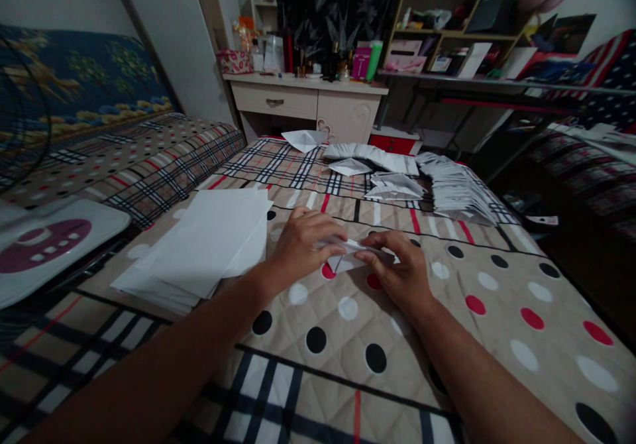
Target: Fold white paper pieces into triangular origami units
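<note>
A small folded white paper (350, 258) lies on the dotted quilt (487, 278) in front of me. My left hand (303, 242) is closed over its left side, fingers pinching the paper. My right hand (397, 268) presses and pinches its right side with curled fingers. To the left of my left hand lies a stack of flat white paper sheets (203, 245).
Several folded white paper pieces (392, 185) lie farther back on the bed, with a long overlapping row (457, 192) at the right. A white and purple device (44, 245) sits at the left. A dresser (308, 103) and cluttered shelves (447, 26) stand behind.
</note>
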`<state>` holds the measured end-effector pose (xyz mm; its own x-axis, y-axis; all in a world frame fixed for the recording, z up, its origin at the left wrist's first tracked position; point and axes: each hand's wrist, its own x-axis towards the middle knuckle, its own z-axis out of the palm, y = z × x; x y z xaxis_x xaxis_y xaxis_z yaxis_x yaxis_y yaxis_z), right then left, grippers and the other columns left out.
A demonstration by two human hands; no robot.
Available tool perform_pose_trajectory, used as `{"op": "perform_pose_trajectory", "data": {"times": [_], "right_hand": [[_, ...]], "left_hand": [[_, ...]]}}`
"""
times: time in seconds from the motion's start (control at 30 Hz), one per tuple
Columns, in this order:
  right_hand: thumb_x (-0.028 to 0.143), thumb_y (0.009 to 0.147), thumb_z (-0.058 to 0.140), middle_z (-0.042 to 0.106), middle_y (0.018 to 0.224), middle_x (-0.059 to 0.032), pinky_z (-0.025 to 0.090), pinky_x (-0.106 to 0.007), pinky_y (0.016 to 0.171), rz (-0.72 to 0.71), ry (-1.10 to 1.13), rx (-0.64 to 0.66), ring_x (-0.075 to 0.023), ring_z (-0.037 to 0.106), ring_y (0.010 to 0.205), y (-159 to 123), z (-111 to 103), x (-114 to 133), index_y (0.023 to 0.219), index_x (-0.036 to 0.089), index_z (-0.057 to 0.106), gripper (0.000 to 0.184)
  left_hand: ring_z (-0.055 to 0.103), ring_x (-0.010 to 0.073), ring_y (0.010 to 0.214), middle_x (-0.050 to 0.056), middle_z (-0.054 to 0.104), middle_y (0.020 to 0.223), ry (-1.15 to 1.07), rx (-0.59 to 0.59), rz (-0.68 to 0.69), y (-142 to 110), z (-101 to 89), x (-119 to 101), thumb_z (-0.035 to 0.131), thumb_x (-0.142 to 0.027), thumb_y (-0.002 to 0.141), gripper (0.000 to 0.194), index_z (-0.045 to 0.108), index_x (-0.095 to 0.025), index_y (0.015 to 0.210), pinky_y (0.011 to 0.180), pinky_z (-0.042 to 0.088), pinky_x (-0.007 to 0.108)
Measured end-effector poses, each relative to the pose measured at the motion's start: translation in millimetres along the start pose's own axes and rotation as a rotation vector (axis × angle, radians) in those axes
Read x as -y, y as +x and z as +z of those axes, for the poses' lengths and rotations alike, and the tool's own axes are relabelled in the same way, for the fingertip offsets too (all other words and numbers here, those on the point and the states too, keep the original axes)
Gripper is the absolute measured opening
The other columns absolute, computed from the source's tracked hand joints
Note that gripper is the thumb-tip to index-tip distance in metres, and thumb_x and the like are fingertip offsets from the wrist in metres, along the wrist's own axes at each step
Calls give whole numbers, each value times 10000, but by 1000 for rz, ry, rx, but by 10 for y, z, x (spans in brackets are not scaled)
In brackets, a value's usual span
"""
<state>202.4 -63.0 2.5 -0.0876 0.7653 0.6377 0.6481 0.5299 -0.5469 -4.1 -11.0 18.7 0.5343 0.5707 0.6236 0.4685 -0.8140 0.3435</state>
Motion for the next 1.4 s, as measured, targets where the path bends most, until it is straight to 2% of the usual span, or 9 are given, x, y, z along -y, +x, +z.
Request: {"op": "perform_pose_trajectory", "data": {"times": [0.17, 0.33, 0.53, 0.7, 0.97, 1.1, 1.27, 1.4], "right_hand": [[324, 832, 699, 703, 770, -10, 475, -344, 732, -60, -5, -15, -186, 639, 735, 16, 0, 30, 802, 231, 645, 111], [324, 834, 696, 708, 761, -13, 471, -354, 739, -80, -38, 0, -194, 641, 737, 25, -2, 61, 806, 236, 652, 102], [353, 846, 681, 711, 765, -16, 472, -355, 732, -65, -37, -7, -197, 640, 742, 17, -8, 46, 819, 238, 666, 120], [336, 858, 673, 717, 780, -11, 471, -353, 741, -76, -26, 9, -194, 644, 751, 18, -2, 39, 847, 239, 677, 98], [324, 871, 656, 725, 812, -10, 462, -360, 775, -85, -66, 6, -198, 656, 785, 13, -3, 36, 905, 249, 686, 87], [288, 876, 650, 702, 736, -6, 436, -353, 747, -152, -92, 3, -180, 632, 715, 35, -7, 80, 838, 232, 674, 72], [259, 892, 623, 654, 671, 9, 408, -351, 733, -161, -99, -8, -150, 593, 636, 36, -2, 136, 793, 216, 635, 109], [241, 890, 621, 633, 640, 15, 393, -354, 731, -187, -85, -43, -140, 574, 607, 31, 1, 146, 772, 202, 620, 124]], "left_hand": [[649, 188, 911, -23, 737, 924, 56, 44, -29, 30, -33, -36, 759, -334, 775, 173, 670, -243, 892, 893, 331, 381], [635, 200, 871, -16, 728, 853, 129, 76, -67, 75, -73, -85, 774, -387, 745, 215, 658, -221, 818, 869, 336, 384], [652, 189, 895, -17, 734, 877, 39, 87, -60, 82, -66, -84, 759, -319, 775, 139, 674, -221, 823, 873, 341, 381], [667, 149, 856, -30, 729, 863, -30, 19, -23, 63, -19, -66, 730, -256, 809, 82, 671, -206, 782, 836, 358, 349], [681, 140, 765, -29, 743, 778, -14, -84, 41, 47, 6, -86, 687, -277, 845, 149, 656, -195, 723, 807, 386, 340], [675, 133, 723, -32, 735, 742, -27, -110, 66, 27, 18, -90, 683, -288, 850, 164, 644, -192, 722, 787, 388, 329], [652, 122, 660, -35, 719, 690, 5, -116, 88, 20, 21, -102, 641, -299, 885, 213, 623, -187, 705, 762, 377, 320], [658, 133, 710, -14, 732, 761, 88, -113, 188, 32, -15, -129, 623, -297, 901, 117, 667, -189, 895, 759, 363, 324]]}}
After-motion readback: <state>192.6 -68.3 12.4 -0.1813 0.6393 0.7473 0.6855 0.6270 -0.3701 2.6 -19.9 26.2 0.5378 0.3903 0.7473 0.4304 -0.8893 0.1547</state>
